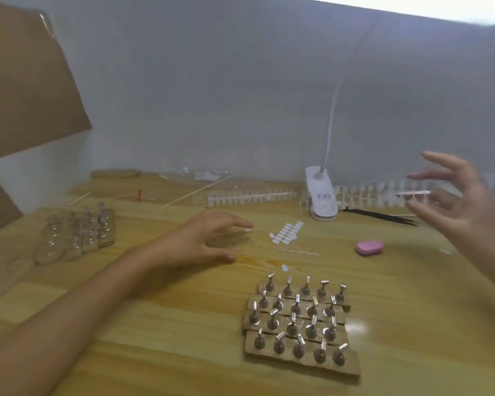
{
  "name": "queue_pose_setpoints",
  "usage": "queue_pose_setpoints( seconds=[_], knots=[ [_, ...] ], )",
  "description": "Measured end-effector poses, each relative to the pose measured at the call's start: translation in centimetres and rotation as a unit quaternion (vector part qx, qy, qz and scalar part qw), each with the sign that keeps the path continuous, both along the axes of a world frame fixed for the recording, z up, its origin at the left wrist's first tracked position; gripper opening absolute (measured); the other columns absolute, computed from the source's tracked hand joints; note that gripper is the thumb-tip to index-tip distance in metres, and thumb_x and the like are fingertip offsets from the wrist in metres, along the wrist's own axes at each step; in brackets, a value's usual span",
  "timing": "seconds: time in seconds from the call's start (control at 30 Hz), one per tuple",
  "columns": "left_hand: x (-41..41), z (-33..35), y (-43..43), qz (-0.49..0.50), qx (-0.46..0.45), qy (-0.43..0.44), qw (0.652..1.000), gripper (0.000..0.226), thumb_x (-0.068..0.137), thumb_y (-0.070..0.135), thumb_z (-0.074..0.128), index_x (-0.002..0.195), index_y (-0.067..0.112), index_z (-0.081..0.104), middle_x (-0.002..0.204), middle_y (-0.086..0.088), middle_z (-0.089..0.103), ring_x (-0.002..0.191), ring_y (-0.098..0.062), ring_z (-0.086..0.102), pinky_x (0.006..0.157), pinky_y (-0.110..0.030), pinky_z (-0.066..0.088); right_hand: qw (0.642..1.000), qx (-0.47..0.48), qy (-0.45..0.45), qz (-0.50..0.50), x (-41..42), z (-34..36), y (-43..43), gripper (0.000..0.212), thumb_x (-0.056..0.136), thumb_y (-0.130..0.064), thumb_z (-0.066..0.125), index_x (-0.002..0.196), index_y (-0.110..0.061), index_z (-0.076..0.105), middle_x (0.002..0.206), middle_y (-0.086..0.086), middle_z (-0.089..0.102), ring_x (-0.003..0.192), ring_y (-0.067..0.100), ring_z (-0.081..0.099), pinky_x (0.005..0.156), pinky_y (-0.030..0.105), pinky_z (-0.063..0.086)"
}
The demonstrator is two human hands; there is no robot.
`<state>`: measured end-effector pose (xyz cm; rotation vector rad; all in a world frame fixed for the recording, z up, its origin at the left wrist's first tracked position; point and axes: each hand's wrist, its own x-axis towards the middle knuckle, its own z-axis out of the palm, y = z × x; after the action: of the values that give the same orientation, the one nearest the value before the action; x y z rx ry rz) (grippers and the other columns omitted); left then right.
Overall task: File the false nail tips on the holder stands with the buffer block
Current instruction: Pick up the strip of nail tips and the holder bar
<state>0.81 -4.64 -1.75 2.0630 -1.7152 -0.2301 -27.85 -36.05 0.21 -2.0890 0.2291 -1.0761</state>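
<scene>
The pink, rounded buffer block (369,248) lies flat on the worktop (155,352) beyond the right end of the holder stands (299,320), the left hand (203,241) rests loose-fingered beyond their left, and the raised right hand (466,204) splays wide, though blur hides whether it pinches a clear strip (412,192).

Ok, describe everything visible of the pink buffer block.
The pink buffer block is a small rounded oval pad, light pink on top with a darker purplish side band, seemingly foam. It lies flat on the wooden table, right of the white oval stickers and beyond the holder stands. Only the table touches it; the left hand and raised right hand are apart from it.
</scene>
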Motion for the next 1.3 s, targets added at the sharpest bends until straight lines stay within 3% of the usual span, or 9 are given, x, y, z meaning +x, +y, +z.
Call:
queue_pose_setpoints(
  seconds=[0.23, 0.43, 0.6, 0.73, 0.83, 0.93, 1.03, 1.17, 1.3],
  knots=[
    [-0.3, -0.7, -2.9, 0.001, -0.092, 0.016, 0.996, 0.024, 0.086, 0.02, 0.074, 0.108, 0.028, 0.076, 0.11, 0.015, 0.068, 0.105, 0.001, 0.06, 0.092, -0.019, 0.047, 0.981, 0.181, -0.062, -0.024, -3.7, -2.9, -2.4, 0.08, 0.071, -0.052, 0.087, 0.14, -0.035, 0.052, 0.126, -0.001, 0.067, 0.109, 0.025, 0.07, 0.088, 0.038, 0.057],
    [2.1, -0.9, -5.4, 0.151, -0.138, -0.019, 0.979, 0.015, 0.082, 0.017, 0.079, 0.096, 0.023, 0.078, 0.096, 0.005, 0.071, 0.092, -0.015, 0.065, 0.088, -0.037, 0.051, 0.938, 0.299, -0.174, -0.005, -5.1, -3.3, -2.6, 0.05, 0.087, -0.013, 0.067, 0.135, -0.019, 0.053, 0.121, 0.01, 0.066, 0.101, 0.016, 0.072, 0.091, 0.026, 0.056],
    [1.2, -1.8, -6.2, 0.185, -0.156, -0.128, 0.962, 0.028, 0.088, 0.019, 0.072, 0.115, 0.024, 0.072, 0.121, 0.002, 0.065, 0.118, -0.025, 0.056, 0.098, -0.046, 0.043, 0.909, 0.367, -0.199, -0.009, -5.7, -3.7, -2.8, 0.03, 0.1, -0.001, 0.047, 0.123, -0.019, 0.056, 0.099, 0.003, 0.076, 0.101, 0.015, 0.072, 0.096, 0.027, 0.054],
    [-1.7, -1.3, -5.2, -0.002, -0.08, -0.115, 0.99, 0.048, 0.097, 0.055, 0.033, 0.134, 0.036, 0.056, 0.138, 0.02, 0.052, 0.133, -0.006, 0.042, 0.108, -0.042, 0.03, 0.9, 0.387, -0.202, 0.016, -6.3, -3.8, -2.6, 0.03, 0.098, -0.006, 0.05, 0.125, -0.017, 0.057, 0.104, 0.004, 0.076, 0.107, 0.018, 0.071, 0.089, 0.022, 0.055],
    [-2.4, -1.3, -4.9, -0.02, 0.033, -0.164, 0.986, 0.062, 0.088, 0.072, 0.015, 0.145, 0.053, 0.033, 0.151, 0.038, 0.024, 0.139, 0.014, 0.017, 0.108, -0.03, 0.016, 0.901, 0.389, -0.193, 0.024, -6.4, -3.6, -2.1, 0.03, 0.096, -0.009, 0.053, 0.124, -0.017, 0.058, 0.106, 0.004, 0.076, 0.106, 0.017, 0.071, 0.088, 0.02, 0.055],
    [-2.5, -1.6, -4.6, -0.005, 0.058, -0.139, 0.989, 0.065, 0.086, 0.072, 0.009, 0.147, 0.055, 0.025, 0.153, 0.039, 0.016, 0.141, 0.015, 0.012, 0.109, -0.028, 0.014, 0.902, 0.391, -0.183, 0.02, -6.5, -3.6, -2.0, 0.028, 0.098, -0.007, 0.05, 0.122, -0.018, 0.058, 0.104, 0.002, 0.077, 0.104, 0.016, 0.072, 0.087, 0.019, 0.054],
    [-2.0, -1.8, -4.4, 0.058, 0.084, -0.15, 0.983, 0.061, 0.093, 0.074, 0.012, 0.15, 0.052, 0.02, 0.158, 0.031, 0.014, 0.147, 0.004, 0.011, 0.118, -0.038, 0.015, 0.901, 0.397, -0.174, 0.02, -6.3, -3.5, -1.6, 0.029, 0.099, -0.007, 0.05, 0.123, -0.019, 0.058, 0.105, 0.002, 0.077, 0.104, 0.015, 0.072, 0.088, 0.019, 0.054],
    [-1.5, -2.3, -3.9, 0.141, 0.068, -0.12, 0.98, 0.05, 0.103, 0.048, 0.03, 0.152, 0.043, 0.025, 0.162, 0.019, 0.013, 0.15, -0.006, 0.005, 0.119, -0.04, 0.009, 0.899, 0.397, -0.181, 0.029, -6.2, -3.4, -1.1, 0.032, 0.094, -0.011, 0.054, 0.125, -0.019, 0.057, 0.105, 0.002, 0.076, 0.104, 0.016, 0.072, 0.089, 0.02, 0.054],
    [-3.4, -0.5, -4.4, 0.104, -0.122, -0.092, 0.983, 0.041, 0.096, 0.031, 0.061, 0.137, 0.031, 0.055, 0.146, 0.013, 0.05, 0.136, -0.012, 0.044, 0.114, -0.039, 0.029, 0.887, 0.414, -0.2, 0.03, -6.1, -3.1, -1.0, 0.037, 0.091, -0.009, 0.057, 0.127, -0.018, 0.056, 0.11, 0.005, 0.075, 0.106, 0.019, 0.071, 0.087, 0.02, 0.055]
  ],
)
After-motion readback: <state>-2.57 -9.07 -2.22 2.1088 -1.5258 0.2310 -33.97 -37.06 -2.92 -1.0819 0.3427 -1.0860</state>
